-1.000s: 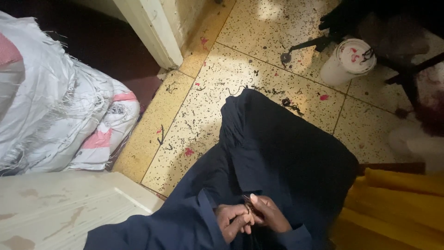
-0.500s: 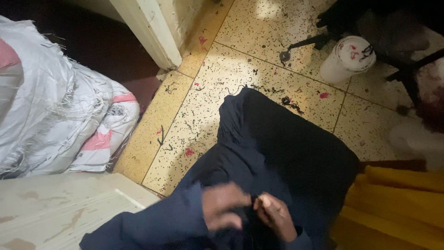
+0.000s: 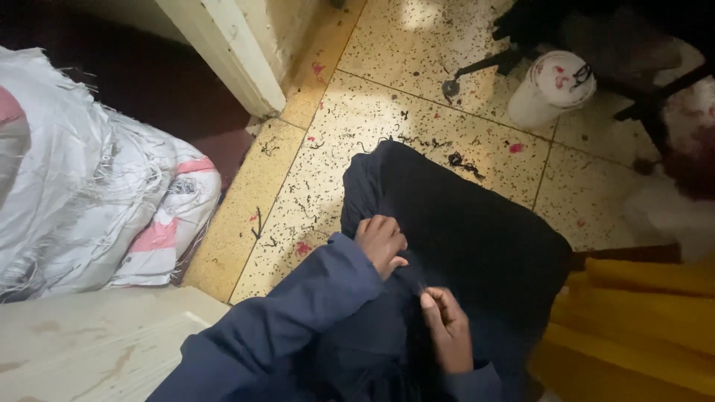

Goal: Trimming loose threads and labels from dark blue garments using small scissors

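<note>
Dark navy cloth (image 3: 462, 223): spread over the lap at about 6 o'clock, far edge hanging over the speckled floor (image 3: 357, 119).
Left hand (image 3: 381, 242): fingers curled shut, gripping a fold at the cloth's 9 o'clock side.
Right hand (image 3: 447, 327): fingertips pinched together on the cloth, just at 5 o'clock from the left hand.
White tub (image 3: 550, 88): sitting at 1 o'clock, well apart.
Woven sack (image 3: 97, 201): lumped up at 9 o'clock.
Yellow fabric (image 3: 633, 327): at 4 o'clock, right beside the cloth.

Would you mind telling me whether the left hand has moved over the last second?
Yes. The left hand has moved up the dark cloth, away from the right hand and toward the white bucket.
</note>
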